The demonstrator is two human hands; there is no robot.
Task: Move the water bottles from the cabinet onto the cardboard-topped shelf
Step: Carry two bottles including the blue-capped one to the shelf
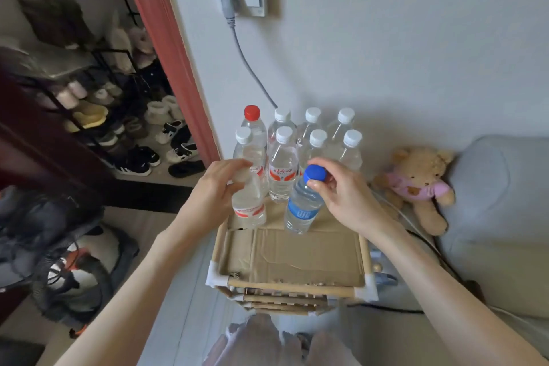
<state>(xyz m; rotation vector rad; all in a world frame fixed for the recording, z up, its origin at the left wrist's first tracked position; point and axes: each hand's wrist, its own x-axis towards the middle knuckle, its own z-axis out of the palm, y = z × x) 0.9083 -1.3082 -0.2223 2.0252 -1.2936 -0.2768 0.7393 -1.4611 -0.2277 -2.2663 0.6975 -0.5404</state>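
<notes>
A small wooden shelf topped with brown cardboard (297,252) stands against the wall. Several clear water bottles (282,163) stand in two rows at its back, most with white caps, one with a red cap (252,112). My left hand (219,187) grips the top of a red-labelled bottle (249,205) standing at the shelf's left. My right hand (338,190) pinches the blue cap of a blue-labelled bottle (301,208), which stands slightly tilted on the cardboard in front of the rows. The cabinet is not in view.
A teddy bear (416,184) leans against a grey sofa (499,202) on the right. A grey plug and cable (237,47) hang from the wall socket above the bottles. A shoe rack (118,116) and bags sit to the left.
</notes>
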